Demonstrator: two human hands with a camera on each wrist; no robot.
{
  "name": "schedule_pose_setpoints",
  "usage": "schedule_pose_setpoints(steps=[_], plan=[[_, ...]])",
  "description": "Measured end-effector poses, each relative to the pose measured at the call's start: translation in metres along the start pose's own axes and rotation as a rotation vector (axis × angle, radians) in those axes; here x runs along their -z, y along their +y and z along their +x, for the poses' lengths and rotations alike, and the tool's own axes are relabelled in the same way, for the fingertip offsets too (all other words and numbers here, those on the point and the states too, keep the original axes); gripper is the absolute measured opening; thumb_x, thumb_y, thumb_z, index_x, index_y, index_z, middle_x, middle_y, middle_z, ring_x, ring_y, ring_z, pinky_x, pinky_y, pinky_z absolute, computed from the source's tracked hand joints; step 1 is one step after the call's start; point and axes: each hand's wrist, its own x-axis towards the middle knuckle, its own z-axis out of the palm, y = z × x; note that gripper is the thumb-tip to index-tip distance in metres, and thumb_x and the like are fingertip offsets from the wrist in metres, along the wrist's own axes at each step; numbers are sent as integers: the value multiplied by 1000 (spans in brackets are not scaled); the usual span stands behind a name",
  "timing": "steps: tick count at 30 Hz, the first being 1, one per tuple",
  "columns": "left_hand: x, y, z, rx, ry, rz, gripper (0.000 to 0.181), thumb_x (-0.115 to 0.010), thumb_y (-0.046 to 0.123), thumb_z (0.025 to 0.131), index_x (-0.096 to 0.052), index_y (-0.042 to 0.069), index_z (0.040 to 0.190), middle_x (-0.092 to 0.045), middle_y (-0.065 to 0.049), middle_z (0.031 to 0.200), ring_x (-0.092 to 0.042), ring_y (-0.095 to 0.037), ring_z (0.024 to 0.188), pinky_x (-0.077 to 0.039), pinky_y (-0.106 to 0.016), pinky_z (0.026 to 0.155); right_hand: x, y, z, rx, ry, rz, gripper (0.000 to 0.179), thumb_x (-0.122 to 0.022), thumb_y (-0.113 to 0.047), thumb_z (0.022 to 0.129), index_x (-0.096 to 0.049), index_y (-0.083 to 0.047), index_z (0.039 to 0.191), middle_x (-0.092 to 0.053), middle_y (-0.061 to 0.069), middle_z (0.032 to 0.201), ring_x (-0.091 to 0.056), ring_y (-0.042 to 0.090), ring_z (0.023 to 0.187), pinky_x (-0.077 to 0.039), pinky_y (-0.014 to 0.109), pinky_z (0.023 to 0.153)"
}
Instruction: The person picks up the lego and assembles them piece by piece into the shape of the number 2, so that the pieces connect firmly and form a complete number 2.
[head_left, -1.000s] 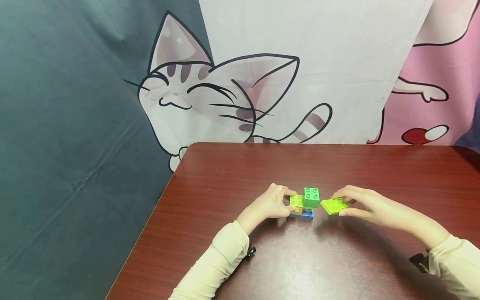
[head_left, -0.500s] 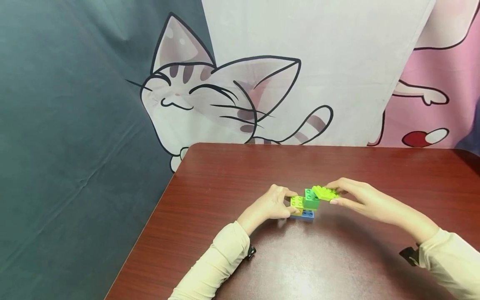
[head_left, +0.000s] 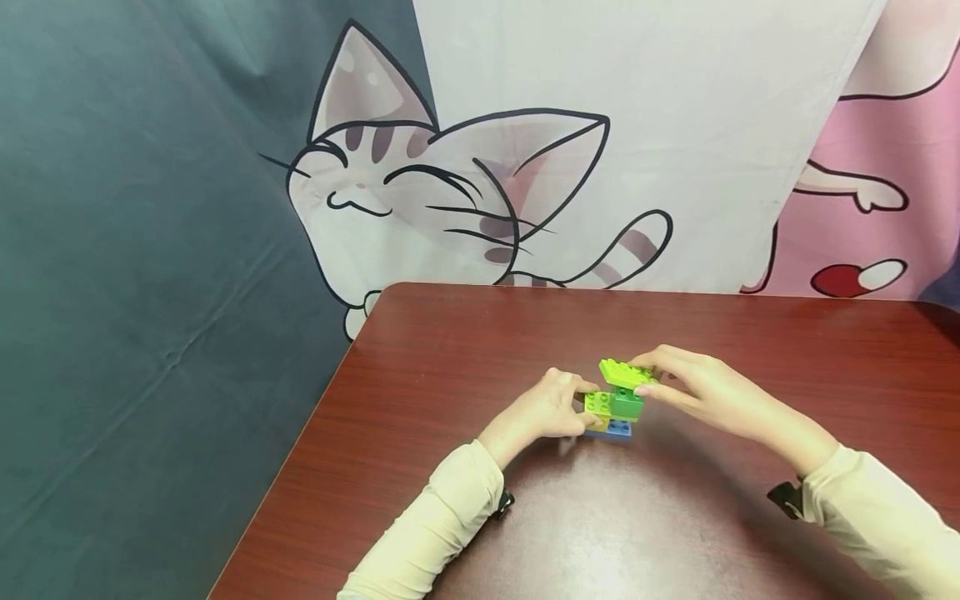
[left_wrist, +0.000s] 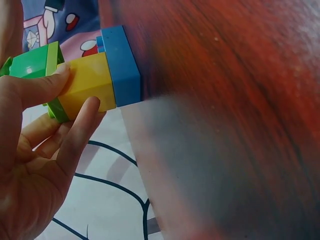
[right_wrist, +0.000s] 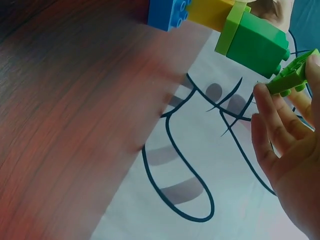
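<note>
A small stack of toy building bricks stands on the table. Its base is a blue brick (left_wrist: 122, 67), with a yellow brick (left_wrist: 92, 77) on it, then a thin lime plate (head_left: 597, 403) and a green brick (head_left: 627, 406) on the plate's right part. My left hand (head_left: 551, 407) grips the stack from the left, thumb and fingers around the yellow brick and the lime plate's edge. Between thumb and fingers, my right hand (head_left: 693, 385) pinches a second lime plate (head_left: 621, 373), tilted just over the green brick. Whether those two touch, I cannot tell.
The brown wooden table (head_left: 465, 333) extends around the stack, its left edge slanting toward me. Behind it hangs a curtain (head_left: 555, 200) with a cartoon cat. Dark devices are strapped at both wrists.
From the stack's right side, my right hand has carried the loose lime plate up and left, over the green brick. My left hand keeps its grip on the stack.
</note>
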Motion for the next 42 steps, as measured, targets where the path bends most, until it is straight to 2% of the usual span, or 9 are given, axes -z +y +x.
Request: schedule_pose_setpoints(steps=[7,12,19,26,32,37,42], plan=[[0,1,0,6,16,14,44,-72,30,79,-66,9,117,-68,-4,107,-62,-13,100,-47,-18,81,-6,-3,6,-3,27,-76,31,-70,-35,83,-60,-28,111,-54,-20,95,-54,0,81,-47,26,67],[-1,1,0,29,31,-6,37,-74,32,77,-69,8,105,-70,-1,98,-64,-10,90,-47,-16,74,-10,-2,9,-1,24,-82,30,-69,-39,83,-61,-28,110,-54,-21,96,-55,-2,81,-48,27,70],[-3,-1,-1,21,37,-37,22,-75,30,76,-70,12,89,-70,2,84,-62,-5,75,-44,-13,63,-14,-3,9,18,36,1,29,-72,-31,81,-62,-26,108,-54,-19,96,-53,0,77,-48,23,66],[-2,-2,-1,39,37,-35,23,-74,30,77,-69,12,91,-70,2,88,-60,-5,73,-43,-14,65,-21,-3,8,53,126,13,30,-78,-26,75,-65,-25,102,-55,-19,93,-51,0,77,-41,12,66],[-2,-2,2,31,24,-47,22,-75,29,76,-71,13,91,-70,4,84,-61,-4,74,-44,-13,64,-28,-3,4,101,250,5,34,-84,-19,66,-69,-20,97,-57,-15,90,-52,-1,75,-40,11,66],[-1,-2,2,47,15,-66,24,-76,29,76,-71,13,92,-70,4,82,-61,-1,72,-45,-12,64,-30,-5,4,104,296,-49,36,-85,-21,62,-70,-18,95,-54,-13,84,-48,1,66,-39,15,59],[0,-3,2,42,16,-70,23,-76,30,76,-71,13,90,-69,4,80,-56,0,66,-43,-13,60,-27,-9,7,59,265,-101,34,-85,-24,62,-70,-18,92,-53,-12,80,-45,7,64,-38,26,60]])
